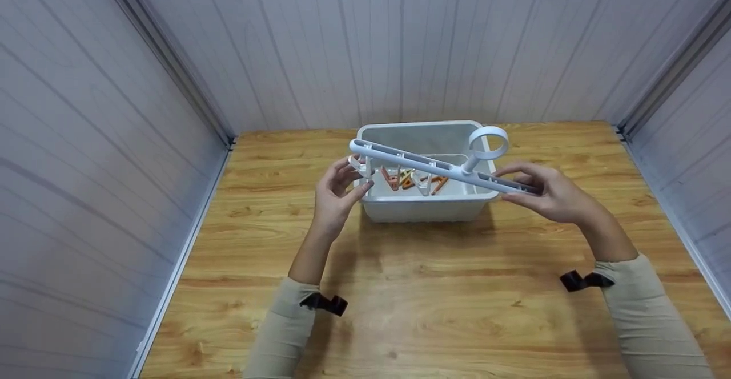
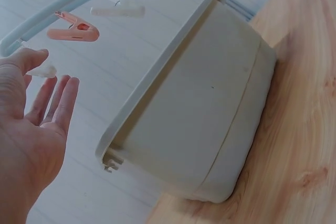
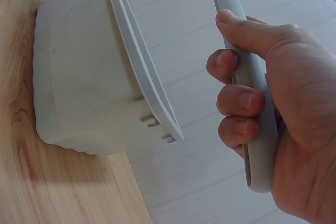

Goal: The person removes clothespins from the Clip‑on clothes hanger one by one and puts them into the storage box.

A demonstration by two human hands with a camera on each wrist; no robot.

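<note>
A white clip hanger bar point(image 1: 434, 168) with a ring point(image 1: 488, 142) on top is held level over a white plastic bin point(image 1: 422, 208). My right hand point(image 1: 514, 185) grips the bar's right end, fingers and thumb curled round it point(image 3: 252, 103). At the bar's left end, my left hand point(image 1: 357, 176) pinches a small white clip point(image 2: 44, 70) between thumb and fingers. A pink clip point(image 2: 73, 29) and another white clip point(image 2: 118, 10) hang from the bar point(image 2: 63, 9). Orange clips point(image 1: 400, 178) show under the bar, over the bin's inside.
The bin stands at the back middle of a wooden table point(image 1: 400, 299), close to the pale panelled back wall point(image 1: 400, 42). Side walls point(image 1: 85, 168) close in left and right. Bare wood lies between the bin and me.
</note>
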